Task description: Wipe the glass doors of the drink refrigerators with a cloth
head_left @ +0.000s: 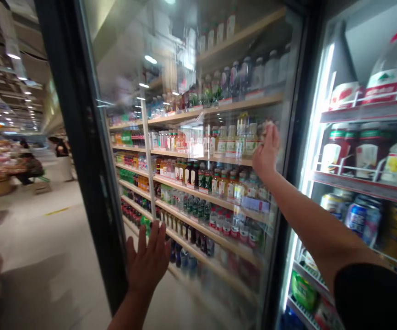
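Observation:
A glass fridge door [219,183] in a black frame stands swung open before me. My right hand [267,151] is raised against the inner side of the glass near its hinged edge. Its fingers are pressed together over a small, pale, crumpled thing [269,124], mostly hidden and too blurred to name. Lower down, my left hand [150,256] is near the door's outer frame [91,183], fingers spread and nothing in them. Whether its palm touches the glass I cannot tell.
To the right, the lit fridge holds a large red-capped bottle [390,68], dark bottles [370,149] and cans [358,217] on wire-fronted shelves. Through the glass show wooden shelves [198,190] of drinks. At left, an aisle floor [54,256] leads to a seated person [29,167] and a standing person [61,151].

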The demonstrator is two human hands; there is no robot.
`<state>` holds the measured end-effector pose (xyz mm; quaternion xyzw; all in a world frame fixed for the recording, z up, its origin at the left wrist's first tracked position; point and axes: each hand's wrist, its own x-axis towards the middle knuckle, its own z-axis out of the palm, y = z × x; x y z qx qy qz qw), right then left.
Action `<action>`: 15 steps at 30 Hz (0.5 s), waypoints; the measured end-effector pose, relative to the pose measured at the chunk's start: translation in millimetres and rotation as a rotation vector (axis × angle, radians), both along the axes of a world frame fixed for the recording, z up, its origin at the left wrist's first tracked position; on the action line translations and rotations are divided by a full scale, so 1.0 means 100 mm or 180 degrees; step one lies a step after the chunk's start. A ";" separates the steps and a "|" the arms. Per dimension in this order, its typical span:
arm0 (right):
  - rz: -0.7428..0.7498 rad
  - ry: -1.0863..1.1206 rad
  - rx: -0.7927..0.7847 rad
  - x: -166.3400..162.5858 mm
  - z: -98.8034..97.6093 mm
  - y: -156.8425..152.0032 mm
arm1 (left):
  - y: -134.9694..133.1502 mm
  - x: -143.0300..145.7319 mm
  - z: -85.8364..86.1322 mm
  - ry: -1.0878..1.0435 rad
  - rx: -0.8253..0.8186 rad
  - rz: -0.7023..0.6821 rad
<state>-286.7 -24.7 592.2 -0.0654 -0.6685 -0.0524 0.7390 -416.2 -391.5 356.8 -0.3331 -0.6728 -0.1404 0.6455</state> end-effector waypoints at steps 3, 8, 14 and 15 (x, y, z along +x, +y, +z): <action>0.0068 -0.1094 0.1262 -0.03 0.13 -0.16 | 0.01 0.00 0.00 -0.0141 0.0078 -0.0101; 0.0069 0.0228 -0.0134 -0.14 0.74 -0.05 | 0.01 -0.02 -0.01 -0.0066 0.0056 -0.0063; -0.0014 -0.0856 0.1268 -0.24 1.03 -0.59 | -0.01 -0.08 -0.03 -0.0025 0.0007 -0.0015; -0.0027 -0.1232 0.1792 -0.21 1.01 -0.66 | -0.02 -0.09 -0.03 -0.0046 0.0011 -0.0037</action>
